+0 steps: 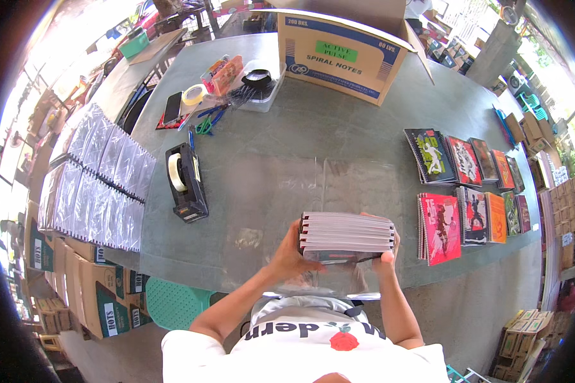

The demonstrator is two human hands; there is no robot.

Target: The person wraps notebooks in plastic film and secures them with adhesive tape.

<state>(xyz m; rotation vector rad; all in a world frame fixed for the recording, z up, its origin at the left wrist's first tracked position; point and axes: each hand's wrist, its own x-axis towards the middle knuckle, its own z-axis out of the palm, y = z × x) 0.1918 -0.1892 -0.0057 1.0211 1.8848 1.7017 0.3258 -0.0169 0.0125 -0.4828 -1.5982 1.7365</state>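
Note:
A thick stack of notebooks (pixel 346 232) stands on edge between my hands at the near side of the table, its white page edges facing up. My left hand (pixel 290 256) is closed around the stack's left end, the thumb along the near face. At the opposite end my right hand (pixel 388 254) grips it, with the thumb on the near corner and some fingers hidden behind. Clear plastic sheets or bags (pixel 358 182) lie flat on the table just beyond and beside the stack.
On the grey-green table (pixel 249 159) stand a tape dispenser (pixel 184 182), plastic-wrapped notebook packs (pixel 96 185) at left, and rows of colourful spiral notebooks (pixel 439 223) at right. Farther back are a cardboard box (pixel 338 60), a clear tub (pixel 262 96), scissors (pixel 206 124) and a phone (pixel 172 108).

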